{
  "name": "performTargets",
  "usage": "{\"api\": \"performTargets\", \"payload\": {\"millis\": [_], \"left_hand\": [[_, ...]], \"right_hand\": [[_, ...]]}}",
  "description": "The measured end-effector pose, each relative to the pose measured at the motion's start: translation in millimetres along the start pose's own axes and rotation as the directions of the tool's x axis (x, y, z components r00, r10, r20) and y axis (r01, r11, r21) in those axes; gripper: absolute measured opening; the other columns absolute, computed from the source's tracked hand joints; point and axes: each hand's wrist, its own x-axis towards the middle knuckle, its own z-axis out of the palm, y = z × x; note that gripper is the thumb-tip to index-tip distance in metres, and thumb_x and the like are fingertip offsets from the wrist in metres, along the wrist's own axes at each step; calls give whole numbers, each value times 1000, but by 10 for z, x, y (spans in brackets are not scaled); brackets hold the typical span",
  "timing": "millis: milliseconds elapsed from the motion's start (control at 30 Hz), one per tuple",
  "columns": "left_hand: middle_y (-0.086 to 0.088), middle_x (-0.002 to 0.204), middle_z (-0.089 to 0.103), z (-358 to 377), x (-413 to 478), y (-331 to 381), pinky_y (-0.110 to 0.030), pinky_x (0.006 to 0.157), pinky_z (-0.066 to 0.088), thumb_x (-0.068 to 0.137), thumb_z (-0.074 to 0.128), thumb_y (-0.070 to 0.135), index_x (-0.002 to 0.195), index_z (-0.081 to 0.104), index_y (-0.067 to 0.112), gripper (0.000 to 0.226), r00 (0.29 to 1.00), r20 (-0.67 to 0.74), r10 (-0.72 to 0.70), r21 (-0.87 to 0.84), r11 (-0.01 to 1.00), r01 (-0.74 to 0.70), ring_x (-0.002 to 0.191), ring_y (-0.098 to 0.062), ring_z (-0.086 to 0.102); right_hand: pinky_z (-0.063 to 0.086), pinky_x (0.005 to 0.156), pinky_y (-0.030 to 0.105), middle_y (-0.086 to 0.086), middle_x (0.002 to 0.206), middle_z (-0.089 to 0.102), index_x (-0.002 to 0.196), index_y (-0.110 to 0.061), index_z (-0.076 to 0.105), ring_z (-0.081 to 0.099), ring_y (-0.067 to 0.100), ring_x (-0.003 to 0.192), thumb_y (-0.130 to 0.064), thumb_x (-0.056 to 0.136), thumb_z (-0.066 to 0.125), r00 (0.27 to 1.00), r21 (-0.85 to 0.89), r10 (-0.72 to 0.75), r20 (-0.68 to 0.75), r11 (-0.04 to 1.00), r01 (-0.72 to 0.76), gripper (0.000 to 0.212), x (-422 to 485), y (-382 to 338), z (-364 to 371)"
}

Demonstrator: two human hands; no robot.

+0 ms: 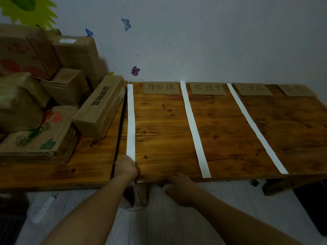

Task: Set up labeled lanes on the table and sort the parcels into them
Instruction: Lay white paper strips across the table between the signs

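Observation:
Three white paper strips cross the wooden table [168, 131] from the wall to its front edge: a left strip [131, 121], a middle strip [193, 128] and a right strip [254, 126]. Brown cardboard labels with handwriting lie at the back: first label [160, 87], second label [207, 88], third label [252, 89], fourth label [295, 90]. My left hand [126, 167] presses the near end of the left strip. My right hand [180, 188] rests at the table's front edge, fingers curled down; whether it holds anything is hidden. Parcels [99, 106] are stacked on the left.
A second wooden table [85, 165] on the left carries the stack of brown cardboard boxes [35, 135], some with printed flowers. Butterfly stickers [135, 70] dot the wall. A white power strip [44, 207] lies on the pale floor. A dark object [313, 200] stands under the table's right.

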Motion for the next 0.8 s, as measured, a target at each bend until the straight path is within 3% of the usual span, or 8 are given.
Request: {"api": "performTargets", "payload": {"millis": [200, 433, 633, 800], "left_hand": [[-20, 132, 35, 46, -71, -6, -41, 93, 43, 89, 56, 21, 129, 38, 12, 45, 1000, -18, -24, 102, 995, 25, 115, -34, 44], [-17, 133, 37, -12, -74, -93, -38, 95, 45, 90, 58, 18, 130, 40, 13, 45, 995, 4, 97, 88, 991, -97, 113, -31, 49], [-10, 131, 46, -111, 24, -213, -32, 95, 43, 89, 56, 15, 127, 52, 15, 37, 947, 75, 313, 134, 937, -321, 112, -24, 52], [0, 134, 41, -210, 164, -366, -34, 102, 34, 86, 63, 26, 131, 51, 24, 47, 876, 122, 468, 286, 828, -482, 122, -24, 34]], "right_hand": [[32, 104, 36, 1, 148, 35, 141, -28, 40, 37, 23, 132, -43, 92, 53, 1000, -10, -22, 11, 1000, 22, 53, -47, 12, 137], [38, 99, 32, 6, 136, 45, 132, -24, 48, 46, 23, 120, -30, 93, 57, 996, 67, -69, -52, 995, 72, 40, 60, -193, 222], [32, 108, 42, 10, 144, 34, 140, -19, 36, 32, 28, 130, -31, 89, 60, 986, -167, -163, -47, 974, 153, 57, 303, -484, 183], [17, 114, 49, 11, 157, 14, 149, -20, 18, 13, 32, 142, -34, 90, 59, 961, -351, -275, 18, 899, 264, 73, 513, -631, 302]]}}
